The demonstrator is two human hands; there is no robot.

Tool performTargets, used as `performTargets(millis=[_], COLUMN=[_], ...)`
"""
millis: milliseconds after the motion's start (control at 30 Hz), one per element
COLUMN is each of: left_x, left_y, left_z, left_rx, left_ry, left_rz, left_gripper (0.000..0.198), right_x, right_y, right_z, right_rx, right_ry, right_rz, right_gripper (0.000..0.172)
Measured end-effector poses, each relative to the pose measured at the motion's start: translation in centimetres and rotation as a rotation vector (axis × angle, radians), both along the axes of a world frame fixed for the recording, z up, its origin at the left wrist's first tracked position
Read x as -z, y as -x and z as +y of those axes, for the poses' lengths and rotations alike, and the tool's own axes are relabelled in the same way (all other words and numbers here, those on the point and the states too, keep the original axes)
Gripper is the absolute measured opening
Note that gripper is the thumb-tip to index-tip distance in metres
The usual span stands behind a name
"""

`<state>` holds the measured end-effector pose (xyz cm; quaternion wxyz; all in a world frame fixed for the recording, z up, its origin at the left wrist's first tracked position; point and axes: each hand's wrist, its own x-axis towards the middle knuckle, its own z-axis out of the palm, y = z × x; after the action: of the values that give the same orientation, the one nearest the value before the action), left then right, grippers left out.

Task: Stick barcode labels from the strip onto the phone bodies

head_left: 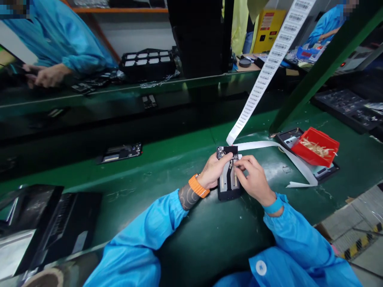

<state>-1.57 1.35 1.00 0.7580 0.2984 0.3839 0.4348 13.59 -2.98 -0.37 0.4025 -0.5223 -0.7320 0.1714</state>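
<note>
An opened phone [224, 184] with its circuit board and dark flex cable showing is just above the green bench in front of me. My left hand [212, 169] grips it from the left side, thumb laid across its upper part. At the phone's right edge, my right hand [254, 177] has thumb and forefinger pinched together. Whatever is between those fingertips is too small to make out. Just beyond the phone, a long strip of barcode labels [260, 81] hangs down to the bench, and its white backing [257, 145] runs off to the right.
A red bin [311, 157] of thin pale pieces sits on a dark tray at right. Another opened phone [121, 152] lies left on the bench. Black trays [72, 223] stand at lower left. A green post [326, 65] rises at right. Across the bench, a co-worker's hands [50, 75] hold something dark.
</note>
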Motion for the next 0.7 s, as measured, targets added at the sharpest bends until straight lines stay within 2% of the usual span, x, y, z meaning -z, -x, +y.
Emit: performTargets(millis=[167, 267, 400, 467, 567, 633, 700], left_x=[-0.7, -0.9, -0.6, -0.6, -0.8, -1.0, -1.0], left_y=[0.0, 0.0, 0.3, 0.6, 1.2, 1.3, 1.0], left_z=[-0.3, -0.4, 0.3, 1.0, 1.9, 2.0, 1.6], left_rx=[0.092, 0.150, 0.226, 0.160, -0.016, -0.043, 0.018], left_ry=[-0.041, -0.043, 0.104, 0.162, 0.198, 0.219, 0.221], left_rz=[-0.042, -0.069, -0.139, -0.193, -0.232, -0.225, -0.224], left_gripper=[0.060, 0.063, 0.070, 0.070, 0.071, 0.074, 0.076], right_x=[-0.6, -0.6, -1.1, -1.7, -2.7, -2.8, -2.4], right_y=[-0.6, -0.5, -0.4, -0.7, -1.0, -0.5, 0.5], right_z=[0.3, 0.5, 0.2, -0.3, -1.1, -1.4, -1.4], right_rx=[-0.058, -0.058, -0.069, -0.171, -0.278, -0.184, -0.069], right_ry=[0.107, 0.099, 0.049, 0.060, 0.076, 0.045, -0.023], right_rz=[0.000, -0.032, -0.108, -0.091, 0.113, 0.246, 0.238], right_gripper=[0.007, 0.008, 0.011, 0.012, 0.010, 0.009, 0.011])
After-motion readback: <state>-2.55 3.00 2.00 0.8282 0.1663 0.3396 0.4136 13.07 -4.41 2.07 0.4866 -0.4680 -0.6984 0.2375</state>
